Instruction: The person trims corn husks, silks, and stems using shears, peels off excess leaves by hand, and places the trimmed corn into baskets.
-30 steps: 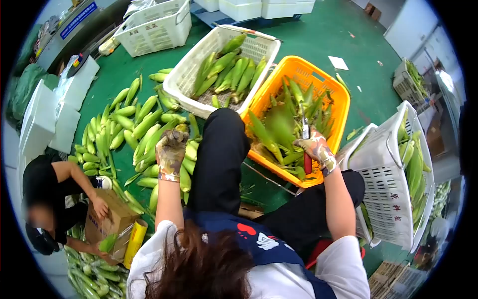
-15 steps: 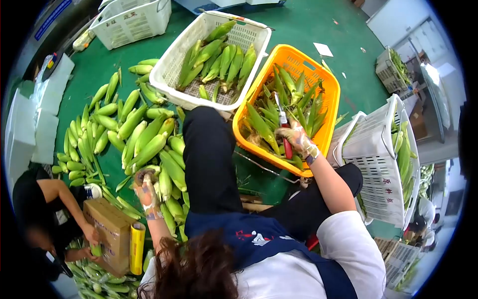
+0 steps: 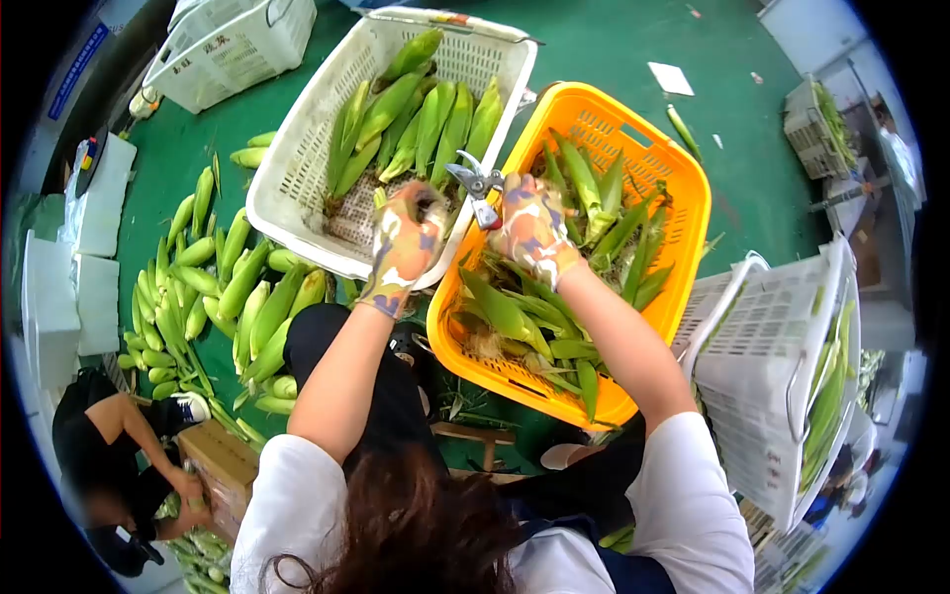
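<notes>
Pruning shears (image 3: 479, 188) with a red handle are in my right hand (image 3: 535, 226), which wears a patterned glove over the left part of the orange basket (image 3: 683, 178). Husks and leaves (image 3: 505, 309) lie in that basket. My left hand (image 3: 407, 238), gloved alike, is at the near edge of the white crate (image 3: 287, 188), its fingers curled; whatever they may hold is hidden. Several green corn ears (image 3: 432, 124) lie in the crate beyond it. The shears' blades point left, between the hands, above the crate's right side.
A large heap of corn (image 3: 242, 287) covers the green floor on the left. At the lower left a co-worker handles something by a cardboard box (image 3: 220, 457). White crates with corn (image 3: 772, 366) stand on the right, and another white crate (image 3: 233, 54) is at the upper left.
My left hand has moved from the corn heap up to the white crate. My right hand has brought the shears left and upward, out of the orange basket's middle. The view has shifted.
</notes>
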Demonstrator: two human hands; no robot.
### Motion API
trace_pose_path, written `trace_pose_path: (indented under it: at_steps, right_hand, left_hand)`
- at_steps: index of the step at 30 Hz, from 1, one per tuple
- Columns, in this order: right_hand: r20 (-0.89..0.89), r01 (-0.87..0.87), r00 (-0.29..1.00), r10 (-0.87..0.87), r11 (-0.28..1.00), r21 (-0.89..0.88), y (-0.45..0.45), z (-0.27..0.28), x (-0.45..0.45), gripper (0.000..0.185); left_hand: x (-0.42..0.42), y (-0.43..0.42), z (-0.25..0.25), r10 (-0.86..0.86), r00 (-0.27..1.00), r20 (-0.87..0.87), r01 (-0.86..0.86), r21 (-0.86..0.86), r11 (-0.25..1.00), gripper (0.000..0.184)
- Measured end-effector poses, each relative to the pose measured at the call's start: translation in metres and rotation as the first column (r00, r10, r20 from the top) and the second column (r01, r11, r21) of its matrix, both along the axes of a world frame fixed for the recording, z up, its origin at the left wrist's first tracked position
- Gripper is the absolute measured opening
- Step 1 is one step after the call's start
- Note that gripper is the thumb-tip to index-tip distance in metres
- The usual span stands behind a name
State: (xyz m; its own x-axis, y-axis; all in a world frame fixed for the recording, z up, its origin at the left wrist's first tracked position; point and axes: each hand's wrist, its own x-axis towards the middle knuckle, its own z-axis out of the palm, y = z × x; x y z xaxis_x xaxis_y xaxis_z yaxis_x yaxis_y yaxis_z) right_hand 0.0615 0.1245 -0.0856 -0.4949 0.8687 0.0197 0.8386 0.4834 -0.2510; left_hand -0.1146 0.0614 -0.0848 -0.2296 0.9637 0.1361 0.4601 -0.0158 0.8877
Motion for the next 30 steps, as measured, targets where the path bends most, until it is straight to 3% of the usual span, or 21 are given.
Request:
trace_pose_path:
  at_steps: [1, 3, 4, 6, 9, 10, 11, 12, 13, 16, 19, 20, 21, 23, 24, 25, 27, 28, 30]
  right_hand:
    - [0.120, -0.019, 0.993, 0.020, 1.000, -0.009, 0.016, -0.016, -0.006, 0.046]
    - [0.225, -0.068, 0.972, 0.069, 0.998, -0.014, 0.030, -0.028, -0.010, 0.050]
    - [0.229, -0.080, 0.970, 0.082, 0.997, -0.021, 0.033, -0.034, -0.009, 0.054]
    - [0.274, -0.092, 0.957, 0.090, 0.996, -0.006, 0.036, -0.042, -0.008, 0.067]
    - [0.399, -0.058, 0.914, 0.074, 0.997, -0.053, 0.035, -0.049, -0.014, 0.059]
    - [0.450, -0.082, 0.890, 0.072, 0.997, 0.003, 0.034, -0.048, -0.015, 0.055]
    - [0.441, -0.103, 0.894, 0.076, 0.994, 0.036, 0.035, -0.042, -0.018, 0.058]
    - [0.445, -0.097, 0.891, 0.087, 0.995, 0.001, 0.036, -0.036, -0.021, 0.060]
    - [0.449, -0.092, 0.888, 0.097, 0.995, -0.033, 0.037, -0.029, -0.023, 0.062]
    - [0.496, -0.097, 0.850, 0.178, 0.978, -0.186, 0.045, -0.018, -0.035, 0.064]
    - [0.487, -0.130, 0.851, 0.197, 0.977, -0.168, 0.053, -0.023, -0.037, 0.062]
    - [0.513, -0.136, 0.836, 0.193, 0.980, -0.147, 0.055, -0.026, -0.038, 0.064]
    - [0.527, -0.152, 0.836, 0.153, 0.987, -0.046, 0.053, -0.027, -0.039, 0.059]
    - [0.393, -0.154, 0.903, 0.176, 0.984, -0.087, 0.051, -0.016, -0.042, 0.055]
    - [0.412, -0.144, 0.899, 0.152, 0.988, -0.050, 0.048, -0.017, -0.042, 0.055]
    - [0.361, -0.132, 0.922, 0.141, 0.990, -0.050, 0.047, -0.022, -0.040, 0.063]
    - [0.375, -0.137, 0.916, 0.141, 0.990, -0.036, 0.048, -0.025, -0.039, 0.062]
    - [0.478, -0.163, 0.868, 0.132, 0.986, 0.025, 0.047, -0.051, -0.032, 0.059]
    - [0.437, -0.155, 0.885, 0.163, 0.986, -0.054, 0.051, -0.056, -0.032, 0.057]
  left_hand:
    - [0.004, 0.005, 0.006, -0.005, 0.994, -0.112, 0.011, 0.057, 0.998, 0.031]
    - [0.006, 0.018, 0.008, 0.038, 0.996, -0.075, -0.043, -0.059, 0.997, 0.031]
    - [0.005, 0.019, -0.007, 0.140, 0.986, -0.089, -0.136, 0.049, 0.990, 0.029]
    - [0.002, 0.023, -0.018, 0.125, 0.991, -0.053, -0.127, -0.050, 0.991, 0.029]
    - [0.007, 0.015, -0.017, 0.118, 0.989, -0.090, -0.130, -0.140, 0.982, 0.033]
    - [0.007, 0.008, -0.016, 0.116, 0.990, -0.076, -0.129, -0.197, 0.972, 0.037]
    - [0.008, 0.003, -0.010, 0.114, 0.992, -0.061, -0.126, -0.251, 0.960, 0.042]
    - [0.015, -0.001, -0.007, 0.239, 0.969, -0.069, -0.248, -0.220, 0.943, 0.036]
    - [0.018, -0.006, -0.004, 0.261, 0.965, -0.018, -0.259, -0.209, 0.943, 0.031]
    - [0.025, -0.026, -0.005, 0.228, 0.973, -0.028, -0.224, -0.336, 0.915, 0.020]
    - [0.035, -0.043, -0.012, 0.226, 0.967, -0.120, -0.256, -0.435, 0.864, 0.016]
    - [0.035, -0.046, 0.000, 0.215, 0.970, -0.113, -0.243, -0.488, 0.838, 0.015]
    - [0.040, -0.056, -0.017, 0.291, 0.956, 0.037, -0.242, -0.463, 0.853, 0.016]
    - [0.038, -0.065, -0.010, 0.256, 0.967, 0.001, -0.227, -0.460, 0.858, 0.017]
    - [0.040, -0.068, -0.006, 0.288, 0.958, -0.007, -0.257, -0.472, 0.843, 0.017]
    - [0.041, -0.070, -0.002, 0.319, 0.948, 0.009, -0.261, -0.551, 0.792, 0.018]
    - [0.048, -0.084, -0.014, 0.340, 0.940, 0.021, -0.282, -0.512, 0.811, 0.018]
    - [0.051, -0.091, -0.021, 0.345, 0.938, 0.034, -0.283, -0.499, 0.819, 0.018]
    - [0.048, -0.089, -0.010, 0.329, 0.944, 0.025, -0.270, -0.515, 0.813, 0.018]
